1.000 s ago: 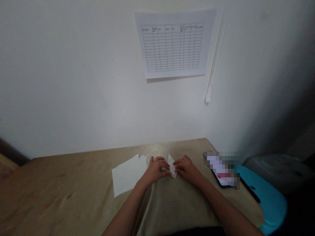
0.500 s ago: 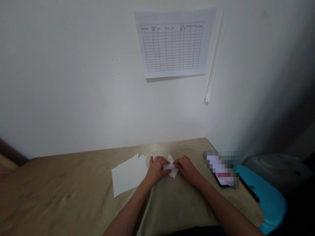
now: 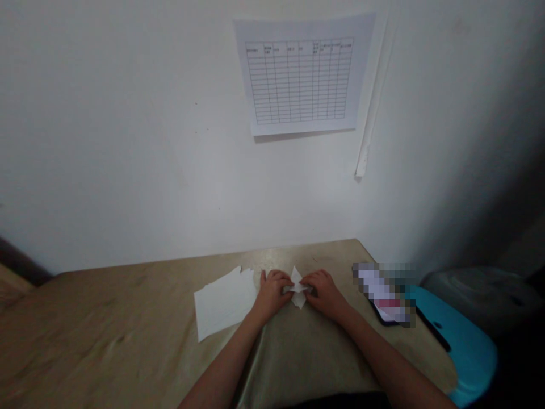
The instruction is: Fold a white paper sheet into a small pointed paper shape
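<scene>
A small folded piece of white paper [image 3: 298, 296] is held between my two hands, just above or on the tabletop. My left hand [image 3: 275, 291] pinches its left side, thumb below and fingers above. On the opposite side, my right hand [image 3: 322, 291] grips the paper with curled fingers. One pointed corner sticks up between the hands and another points down toward me. Left of my left hand lie larger white paper sheets [image 3: 223, 307] with a torn upper edge, flat on the table.
The brown-covered table [image 3: 128, 329] meets a white wall with a printed table sheet [image 3: 300, 79] on it. A phone [image 3: 385, 304], partly pixelated, lies at the right. Beyond the table's right edge is a turquoise stool or chair [image 3: 464, 335].
The small paper's middle now shows a raised fold across it, and my right thumb has shifted lower along its side. The larger sheets and phone stay put.
</scene>
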Motion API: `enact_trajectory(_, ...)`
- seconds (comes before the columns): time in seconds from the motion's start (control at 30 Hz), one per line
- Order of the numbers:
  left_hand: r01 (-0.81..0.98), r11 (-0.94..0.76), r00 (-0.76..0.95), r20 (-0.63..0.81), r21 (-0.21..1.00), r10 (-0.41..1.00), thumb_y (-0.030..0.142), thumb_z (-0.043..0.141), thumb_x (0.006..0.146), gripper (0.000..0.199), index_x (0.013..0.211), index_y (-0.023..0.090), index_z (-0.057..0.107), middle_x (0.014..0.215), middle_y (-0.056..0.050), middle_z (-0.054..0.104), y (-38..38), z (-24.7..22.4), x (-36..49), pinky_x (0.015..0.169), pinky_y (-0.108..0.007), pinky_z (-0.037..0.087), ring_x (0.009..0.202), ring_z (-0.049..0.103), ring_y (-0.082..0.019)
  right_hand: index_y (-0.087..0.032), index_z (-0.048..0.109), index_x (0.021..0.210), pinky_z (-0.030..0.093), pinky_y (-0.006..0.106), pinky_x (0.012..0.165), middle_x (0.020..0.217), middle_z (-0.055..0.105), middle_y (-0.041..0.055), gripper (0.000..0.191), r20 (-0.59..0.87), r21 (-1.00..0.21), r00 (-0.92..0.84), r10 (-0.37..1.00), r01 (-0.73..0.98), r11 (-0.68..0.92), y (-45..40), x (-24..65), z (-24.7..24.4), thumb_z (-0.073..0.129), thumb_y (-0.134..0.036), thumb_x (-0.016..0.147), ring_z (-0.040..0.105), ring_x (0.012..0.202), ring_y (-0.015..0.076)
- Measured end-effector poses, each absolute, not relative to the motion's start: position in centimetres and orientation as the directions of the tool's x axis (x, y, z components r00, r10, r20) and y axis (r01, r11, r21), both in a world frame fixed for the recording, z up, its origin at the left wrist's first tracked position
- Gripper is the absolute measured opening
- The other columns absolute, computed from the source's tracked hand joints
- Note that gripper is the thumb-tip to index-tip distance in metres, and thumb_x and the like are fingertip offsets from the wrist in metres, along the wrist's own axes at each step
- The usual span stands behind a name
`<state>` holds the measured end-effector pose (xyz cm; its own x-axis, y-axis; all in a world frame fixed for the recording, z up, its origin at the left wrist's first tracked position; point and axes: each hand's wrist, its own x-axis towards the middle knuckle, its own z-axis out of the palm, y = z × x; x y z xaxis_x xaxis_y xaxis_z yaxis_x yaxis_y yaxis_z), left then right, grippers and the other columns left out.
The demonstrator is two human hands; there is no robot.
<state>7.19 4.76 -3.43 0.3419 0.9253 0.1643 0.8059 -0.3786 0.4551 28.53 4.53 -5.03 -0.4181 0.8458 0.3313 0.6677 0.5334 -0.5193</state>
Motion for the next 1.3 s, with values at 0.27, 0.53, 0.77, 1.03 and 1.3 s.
enact_trajectory(0.27, 0.776, -0.430, 0.378, 0.206, 0.462, 0.903, 0.033, 0.064, 0.090, 0.014, 0.092, 0.032, 0.078, 0.109, -0.003, 0.074, 4.7, -3.8, 7.3, 0.117, -0.065, 0.005, 0.120, 0.054, -0.025, -0.028, 0.074, 0.102, 0.016, 0.056, 0.116, 0.107, 0.073, 0.0048, 0.022, 0.304, -0.501, -0.346, 0.888, 0.735, 0.458, 4.2, 28.1, -4.9, 0.063, -0.020, 0.085, 0.057, 0.114, 0.0262)
enact_trajectory(0.53, 0.798, -0.442, 0.386, 0.216, 0.411, 0.897, 0.036, 0.072, 0.084, 0.012, 0.094, 0.032, 0.078, 0.108, -0.003, 0.075, 4.5, -3.6, 7.5, 0.115, -0.069, -0.001, 0.124, 0.052, -0.029, -0.028, 0.076, 0.090, 0.007, 0.057, 0.119, 0.098, 0.074, 0.0023, 0.021, 0.314, -0.475, -0.390, 0.866, 0.725, 0.499, 4.3, 28.2, -4.3, 0.060, -0.015, 0.085, 0.060, 0.110, 0.0229)
enact_trajectory(0.77, 0.859, -0.382, 0.323, 0.218, 0.341, 0.921, 0.027, 0.065, 0.089, 0.011, 0.091, 0.025, 0.075, 0.103, -0.004, 0.074, 4.0, -3.0, 8.6, 0.116, -0.069, 0.002, 0.118, 0.056, -0.026, -0.025, 0.075, 0.095, 0.007, 0.056, 0.119, 0.103, 0.075, 0.0052, 0.017, 0.305, -0.457, -0.338, 0.890, 0.768, 0.448, 4.1, 27.8, -4.0, 0.059, -0.021, 0.090, 0.061, 0.113, 0.0228)
enact_trajectory(1.03, 0.884, -0.337, 0.281, 0.207, 0.324, 0.937, 0.030, 0.061, 0.091, 0.015, 0.096, 0.022, 0.073, 0.110, -0.005, 0.072, 4.0, -3.2, 8.9, 0.116, -0.069, 0.008, 0.118, 0.056, -0.026, -0.023, 0.073, 0.086, 0.014, 0.051, 0.116, 0.100, 0.073, 0.0044, 0.018, 0.246, -0.436, -0.221, 0.944, 0.844, 0.311, 3.8, 27.2, -3.6, 0.059, -0.033, 0.093, 0.056, 0.113, 0.0237)
enact_trajectory(1.3, 0.896, -0.187, 0.141, 0.142, 0.403, 0.980, 0.034, 0.062, 0.090, 0.016, 0.089, 0.024, 0.074, 0.116, -0.004, 0.070, 3.8, -2.5, 9.6, 0.116, -0.068, 0.008, 0.123, 0.052, -0.028, -0.024, 0.073, 0.089, 0.013, 0.054, 0.114, 0.105, 0.071, 0.0065, 0.020, 0.214, -0.373, -0.169, 0.962, 0.896, 0.240, 3.7, 26.4, -3.5, 0.057, -0.035, 0.094, 0.054, 0.114, 0.0257)
